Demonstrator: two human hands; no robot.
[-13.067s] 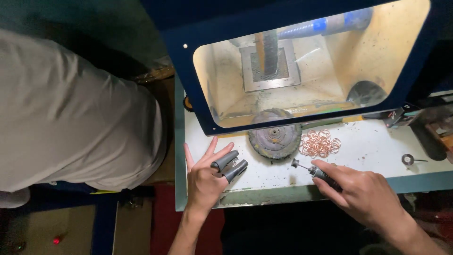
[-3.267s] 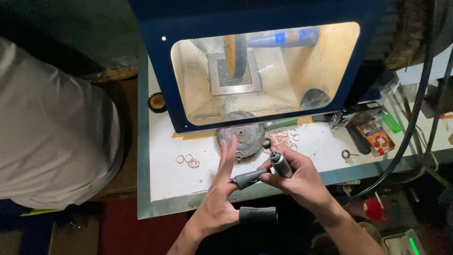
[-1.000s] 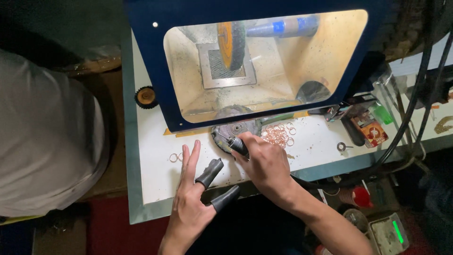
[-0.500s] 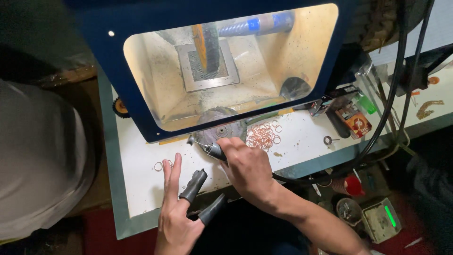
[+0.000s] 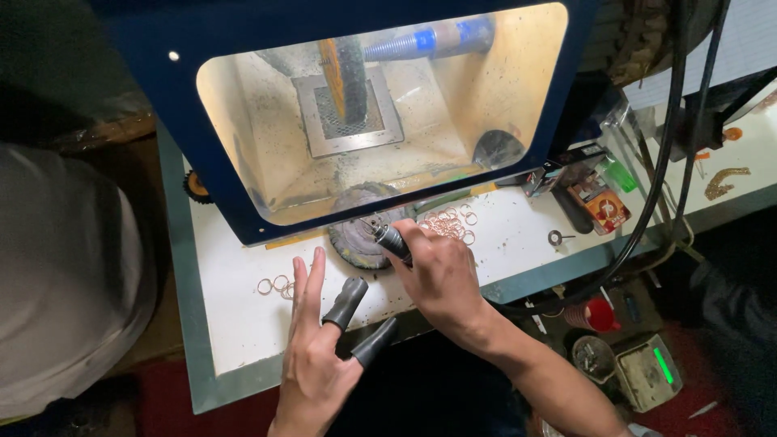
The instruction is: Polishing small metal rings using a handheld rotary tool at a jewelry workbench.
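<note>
- One large blue hood (image 5: 162,121) with a lit opening stands over our white surface (image 5: 235,316).
- Our right hand (image 5: 437,275) has its grip clamped on a dark rotary handpiece (image 5: 391,240), whose tip sits over the round dark disc (image 5: 356,239).
- Our left hand (image 5: 312,356) rests with its grip apart, fingers spread and holding nothing, with black finger guards (image 5: 346,299) on two of them.
- Copper rings (image 5: 275,286) lie just beside its fingertips; more rings (image 5: 449,222) lie behind our right hand.

Jewellery workshop: polishing cabinet (image 5: 243,146), rings (image 5: 450,223)
</note>
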